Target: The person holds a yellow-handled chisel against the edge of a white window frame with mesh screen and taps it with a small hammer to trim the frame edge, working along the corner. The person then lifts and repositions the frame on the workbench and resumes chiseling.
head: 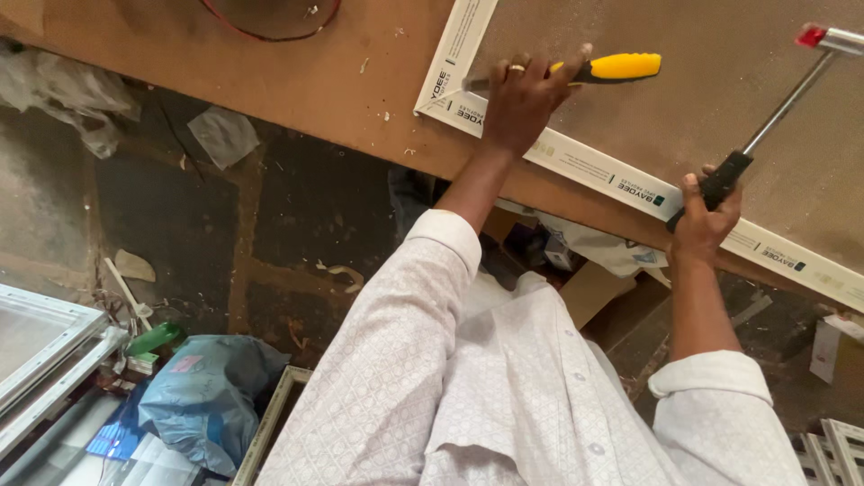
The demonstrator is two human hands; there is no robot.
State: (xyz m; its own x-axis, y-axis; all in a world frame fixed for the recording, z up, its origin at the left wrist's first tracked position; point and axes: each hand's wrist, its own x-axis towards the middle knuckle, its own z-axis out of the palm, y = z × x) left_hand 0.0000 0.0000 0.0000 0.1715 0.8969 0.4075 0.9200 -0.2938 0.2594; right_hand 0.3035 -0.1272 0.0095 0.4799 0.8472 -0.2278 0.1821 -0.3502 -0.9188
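Left hand (520, 103) clenched on chisel (605, 67) at frame corner (450, 103); right hand (706, 216) grasping raised hammer (778, 108). Blow not yet struck.

Your white frame profile (576, 162) on the bench (360, 81) carries a protective film printed with small repeating dark green and pale green label marks, along both arms of its corner. Below the bench edge you have a brown cardboard box (589, 290) on the floor. At the far right, a small white carton (826, 346) stands by the floor edge.
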